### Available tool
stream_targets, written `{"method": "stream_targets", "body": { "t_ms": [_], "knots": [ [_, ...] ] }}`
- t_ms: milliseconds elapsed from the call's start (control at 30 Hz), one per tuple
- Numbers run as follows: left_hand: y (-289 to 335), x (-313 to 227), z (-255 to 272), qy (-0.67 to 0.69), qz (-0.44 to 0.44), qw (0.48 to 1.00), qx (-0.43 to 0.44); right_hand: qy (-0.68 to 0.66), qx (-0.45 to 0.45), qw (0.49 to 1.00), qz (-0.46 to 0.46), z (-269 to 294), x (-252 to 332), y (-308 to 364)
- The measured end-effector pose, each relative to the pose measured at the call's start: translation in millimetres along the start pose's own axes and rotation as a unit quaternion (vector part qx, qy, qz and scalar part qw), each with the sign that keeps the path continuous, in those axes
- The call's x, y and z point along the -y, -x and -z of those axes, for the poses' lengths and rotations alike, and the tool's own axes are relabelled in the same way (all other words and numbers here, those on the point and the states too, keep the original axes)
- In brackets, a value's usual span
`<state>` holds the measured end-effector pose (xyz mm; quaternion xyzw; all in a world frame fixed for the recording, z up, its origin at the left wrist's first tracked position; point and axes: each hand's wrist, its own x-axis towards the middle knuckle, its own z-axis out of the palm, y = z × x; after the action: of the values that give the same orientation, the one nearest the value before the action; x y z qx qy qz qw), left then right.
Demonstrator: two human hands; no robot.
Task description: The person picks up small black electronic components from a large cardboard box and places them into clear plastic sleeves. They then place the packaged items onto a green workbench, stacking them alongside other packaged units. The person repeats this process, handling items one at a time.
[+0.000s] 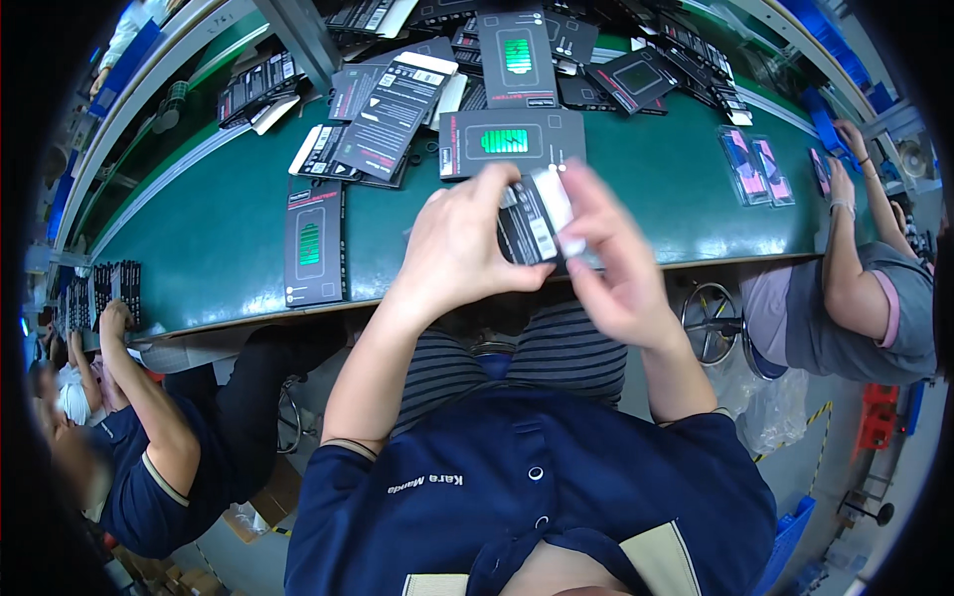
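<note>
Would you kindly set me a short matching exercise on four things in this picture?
Column one:
1. Left hand
2. Table
3. Right hand
4. Trousers

Column two:
A. Striped
B. Blurred, at the white flap
C. Gripping a small black box
D. Green

Right pairs: 1-C, 2-D, 3-B, 4-A.

Factory workshop: green workbench [204, 238], piled boxes [395, 117], co-workers [149, 487].

Bright, fairly even light; shadows soft. Pale sheen on green surface [219, 238]. Right fingers [604, 221] motion-blurred; left hand [452, 243] sharper. Fisheye bends surface's edge toward rim; corners black. Far left background soft.
</note>
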<state>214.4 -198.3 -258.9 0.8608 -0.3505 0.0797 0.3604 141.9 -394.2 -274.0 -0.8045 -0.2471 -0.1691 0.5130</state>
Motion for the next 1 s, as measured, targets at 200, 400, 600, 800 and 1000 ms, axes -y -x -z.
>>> {"method": "stream_targets", "body": {
  "t_ms": [200,400,600,800,1000],
  "knots": [
    [11,-1,-30,0.159,-0.070,0.909,-0.379,-0.585,-0.064,0.788,-0.181,-31,18,-49],
    [15,-12,-2,0.496,-0.021,0.818,-0.292,-0.135,-0.234,0.955,0.123,-77,-4,-54],
    [16,-16,-5,0.461,-0.008,0.835,-0.301,-0.390,-0.230,0.892,0.003,-71,11,-57],
    [20,-4,-11,0.397,-0.061,0.851,-0.338,-0.165,-0.199,0.952,0.161,-80,-25,-45],
    [36,-8,21,0.506,0.236,0.742,-0.370,0.034,-0.140,0.945,0.293,-82,-12,-40]
  ]
}}
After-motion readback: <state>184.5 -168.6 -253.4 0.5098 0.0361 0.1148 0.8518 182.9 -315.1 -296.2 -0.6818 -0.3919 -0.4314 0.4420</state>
